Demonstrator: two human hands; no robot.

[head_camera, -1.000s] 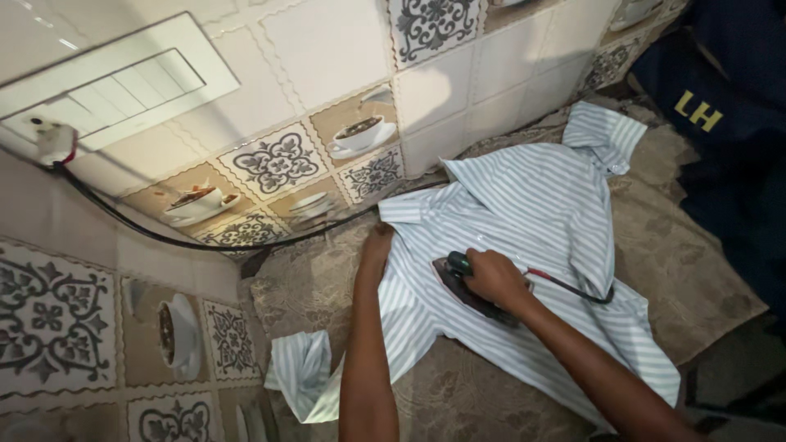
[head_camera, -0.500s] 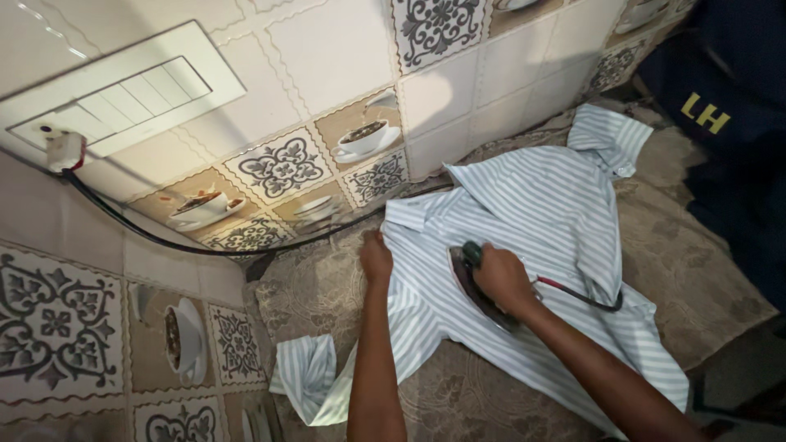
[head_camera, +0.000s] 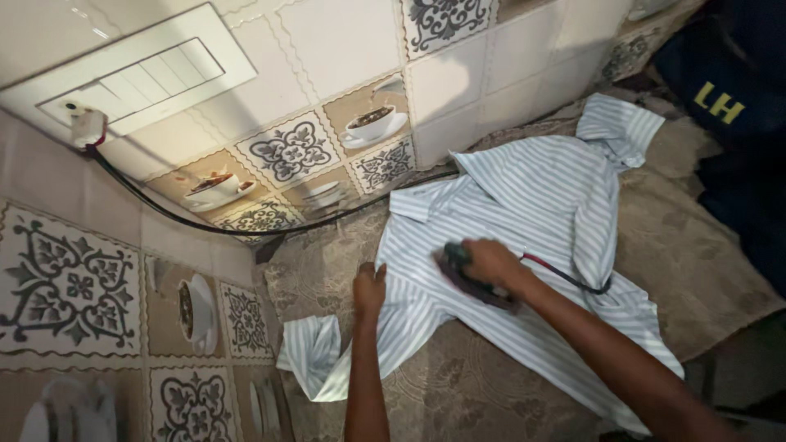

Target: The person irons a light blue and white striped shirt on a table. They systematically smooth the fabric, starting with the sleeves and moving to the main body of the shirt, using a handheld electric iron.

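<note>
Right hand (head_camera: 491, 263): closed around the handle of the iron (head_camera: 463, 274), which is pressed flat on the striped shirt (head_camera: 532, 205).
Left hand (head_camera: 369, 288): laid open, nothing gripped, the shirt's edge pinned just beside the iron.
Shirt: spread under both hands on the patterned cloth (head_camera: 696, 254).

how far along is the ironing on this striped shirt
Done, it seems: the shirt lies spread on the patterned cloth, its upper body fairly flat. In hand: the right hand presses the iron mid-shirt; the left hand pins the edge. Left: the near sleeve lies bunched, the far sleeve folded.
</note>
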